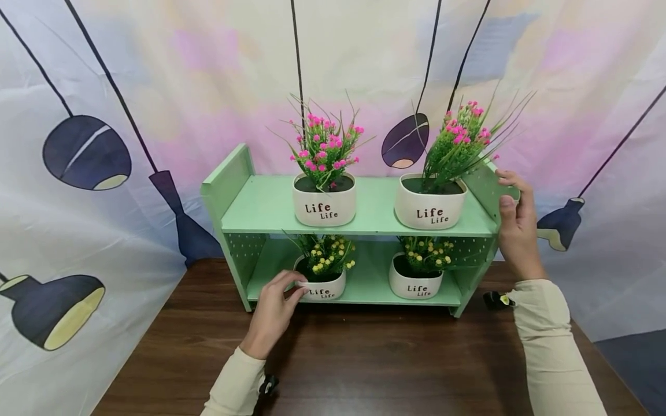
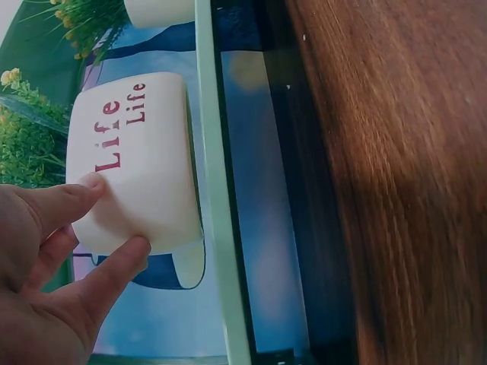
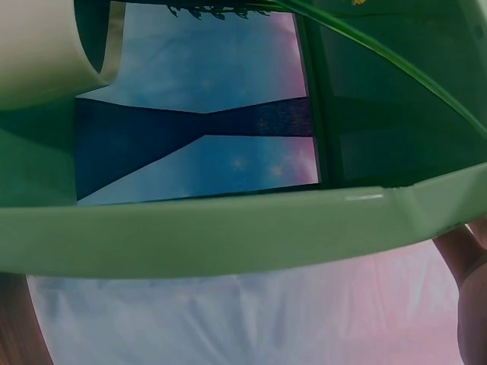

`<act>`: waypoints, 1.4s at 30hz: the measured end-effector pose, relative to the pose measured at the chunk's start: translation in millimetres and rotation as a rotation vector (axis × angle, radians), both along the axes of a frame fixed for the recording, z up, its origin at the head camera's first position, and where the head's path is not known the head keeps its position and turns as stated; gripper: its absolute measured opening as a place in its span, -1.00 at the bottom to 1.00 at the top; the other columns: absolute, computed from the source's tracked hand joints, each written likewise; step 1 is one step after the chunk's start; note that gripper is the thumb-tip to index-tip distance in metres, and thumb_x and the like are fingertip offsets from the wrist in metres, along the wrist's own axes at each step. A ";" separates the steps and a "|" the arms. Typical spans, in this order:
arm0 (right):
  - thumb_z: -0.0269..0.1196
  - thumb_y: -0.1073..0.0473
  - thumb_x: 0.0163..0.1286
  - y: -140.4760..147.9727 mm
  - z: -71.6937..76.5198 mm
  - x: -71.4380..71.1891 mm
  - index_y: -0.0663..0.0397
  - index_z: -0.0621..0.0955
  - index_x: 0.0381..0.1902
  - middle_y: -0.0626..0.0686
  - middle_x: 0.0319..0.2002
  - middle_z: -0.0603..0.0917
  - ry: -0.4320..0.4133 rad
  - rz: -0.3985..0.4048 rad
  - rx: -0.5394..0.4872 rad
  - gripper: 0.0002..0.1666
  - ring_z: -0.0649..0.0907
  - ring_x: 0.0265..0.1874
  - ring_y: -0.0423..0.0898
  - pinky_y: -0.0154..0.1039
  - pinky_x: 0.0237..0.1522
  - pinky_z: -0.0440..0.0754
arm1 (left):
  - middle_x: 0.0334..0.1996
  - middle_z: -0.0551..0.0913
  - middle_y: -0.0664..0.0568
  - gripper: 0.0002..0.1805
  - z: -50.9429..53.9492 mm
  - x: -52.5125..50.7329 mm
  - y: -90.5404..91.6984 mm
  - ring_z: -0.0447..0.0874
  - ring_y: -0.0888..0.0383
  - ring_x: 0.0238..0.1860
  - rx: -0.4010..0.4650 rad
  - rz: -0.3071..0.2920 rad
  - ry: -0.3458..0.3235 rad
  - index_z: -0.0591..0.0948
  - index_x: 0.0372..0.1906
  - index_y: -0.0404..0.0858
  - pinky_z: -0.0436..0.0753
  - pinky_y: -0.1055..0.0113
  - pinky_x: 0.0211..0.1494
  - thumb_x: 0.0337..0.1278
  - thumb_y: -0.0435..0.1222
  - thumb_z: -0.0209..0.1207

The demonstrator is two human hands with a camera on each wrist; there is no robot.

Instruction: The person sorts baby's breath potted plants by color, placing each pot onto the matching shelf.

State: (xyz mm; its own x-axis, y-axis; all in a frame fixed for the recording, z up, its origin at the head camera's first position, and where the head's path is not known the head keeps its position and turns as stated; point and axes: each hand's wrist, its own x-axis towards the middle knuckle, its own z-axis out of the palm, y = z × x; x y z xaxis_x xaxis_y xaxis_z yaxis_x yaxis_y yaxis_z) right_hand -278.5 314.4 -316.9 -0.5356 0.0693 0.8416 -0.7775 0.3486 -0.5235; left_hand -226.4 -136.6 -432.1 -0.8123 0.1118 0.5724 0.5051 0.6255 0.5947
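A light green two-tier shelf (image 1: 374,236) stands on a brown wooden table. At its lower left, my left hand (image 1: 273,312) holds the left end of a white "Life" flowerpot (image 2: 144,163) with yellow flowers, thumb and fingertips against its wall. The pot rests on the lower board. My right hand (image 1: 520,237) lies along the outside of the shelf's right side panel (image 3: 228,239), fingers bent near its upper edge, no pot in it. How firmly it touches the panel is hard to see.
A second yellow-flowered pot (image 1: 416,283) stands on the lower board to the right. Above are two pots with pink flowers, one left (image 1: 325,208) and one right (image 1: 430,209). Behind hangs a printed curtain (image 1: 156,58). The wooden table (image 1: 374,358) extends in front.
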 end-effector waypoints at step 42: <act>-0.09 0.00 0.77 -2.4 1.5 3.5 0.28 0.35 0.40 0.14 0.54 0.33 -0.032 -0.011 -0.021 -0.49 0.18 0.61 0.00 -0.17 0.55 0.05 | 0.19 0.68 -0.04 -0.68 -4.4 -14.9 9.1 0.75 -0.02 0.10 -0.045 0.006 -0.021 0.71 0.17 -0.19 0.78 0.05 0.02 0.37 -0.31 0.39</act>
